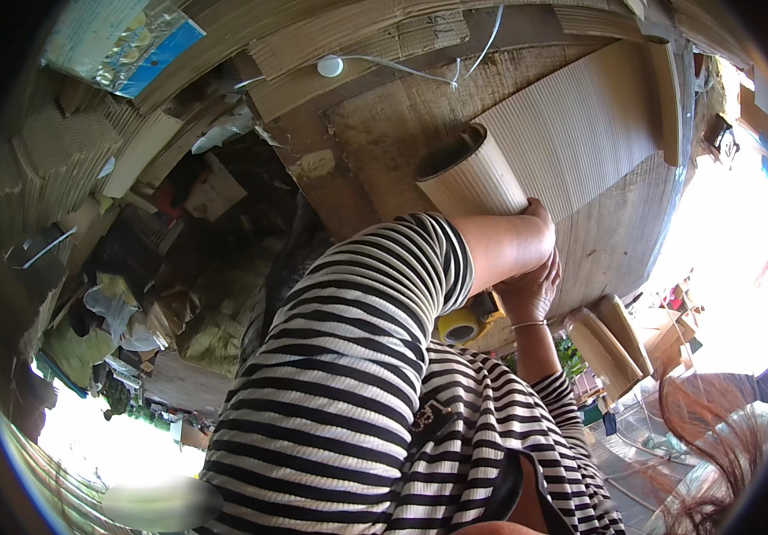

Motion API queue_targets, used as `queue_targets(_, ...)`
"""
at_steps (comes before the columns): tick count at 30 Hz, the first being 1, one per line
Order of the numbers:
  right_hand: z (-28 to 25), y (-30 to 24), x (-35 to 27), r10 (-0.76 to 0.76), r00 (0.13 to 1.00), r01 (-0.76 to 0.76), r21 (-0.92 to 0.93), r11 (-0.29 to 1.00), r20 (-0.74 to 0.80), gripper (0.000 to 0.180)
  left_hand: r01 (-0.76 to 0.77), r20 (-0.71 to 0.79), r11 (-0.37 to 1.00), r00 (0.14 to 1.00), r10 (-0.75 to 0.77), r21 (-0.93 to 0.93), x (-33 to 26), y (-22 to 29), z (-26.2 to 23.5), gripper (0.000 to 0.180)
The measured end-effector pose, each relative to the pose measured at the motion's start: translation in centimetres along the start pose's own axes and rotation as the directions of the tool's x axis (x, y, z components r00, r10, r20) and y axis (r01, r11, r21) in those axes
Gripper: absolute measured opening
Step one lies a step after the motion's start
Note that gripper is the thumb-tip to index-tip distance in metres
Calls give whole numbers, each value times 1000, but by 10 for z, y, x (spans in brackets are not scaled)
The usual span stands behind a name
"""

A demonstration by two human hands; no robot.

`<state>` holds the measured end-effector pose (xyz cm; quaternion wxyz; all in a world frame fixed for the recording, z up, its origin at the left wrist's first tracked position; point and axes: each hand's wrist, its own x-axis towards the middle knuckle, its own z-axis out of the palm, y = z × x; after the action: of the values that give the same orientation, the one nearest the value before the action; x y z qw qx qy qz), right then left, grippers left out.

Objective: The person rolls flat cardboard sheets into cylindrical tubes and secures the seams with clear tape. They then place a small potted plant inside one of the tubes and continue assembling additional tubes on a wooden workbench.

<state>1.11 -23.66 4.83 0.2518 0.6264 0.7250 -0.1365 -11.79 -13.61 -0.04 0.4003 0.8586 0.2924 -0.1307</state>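
Currently, a clear plastic bag (168,58) with a blue band is lying at the upper left, and small, pale round pieces (131,40) are showing through its film. Near the middle, a ribbed cardboard roll (482,181) is resting on the wooden table (620,234), its hollow, shadowed end facing up and to the left. From it a flat corrugated sheet (584,125) is stretching away toward the upper right. Farther right, two curled cardboard pieces (599,352) are standing side by side, their insides facing away from view.

The left hand (539,214) is touching the near end of the roll, fingers partly bent; how firmly it is gripping cannot be told. Just below, the right hand (531,290), a thin bracelet (528,323) circling its wrist, is reaching up close to the left wrist. The left forearm is partly covering it, so its grasp cannot be told either. A yellow tape dispenser (466,323) is sitting just beside it.
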Motion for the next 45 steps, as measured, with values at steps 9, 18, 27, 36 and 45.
queue_targets(9,-2,3,-3,-43,999,43,32,999,-17,121,52,96,996,994,-46,-69,-94,-98,-28,97)
queue_targets(18,-14,-4,3,-18,997,18,8,1000,74,122,-71,-268,702,947,-175,-708,-127,-197,2,38)
queue_targets(27,-6,9,4,-79,995,79,11,997,63,128,-163,-432,797,892,-133,-582,-128,-203,32,14)
queue_targets(36,-3,9,2,-98,995,98,9,995,33,131,81,-316,821,898,-306,-564,-115,-183,24,35)
queue_targets(45,-9,5,2,-81,995,84,-57,995,52,123,160,-287,809,882,-375,-565,-93,-192,48,37)
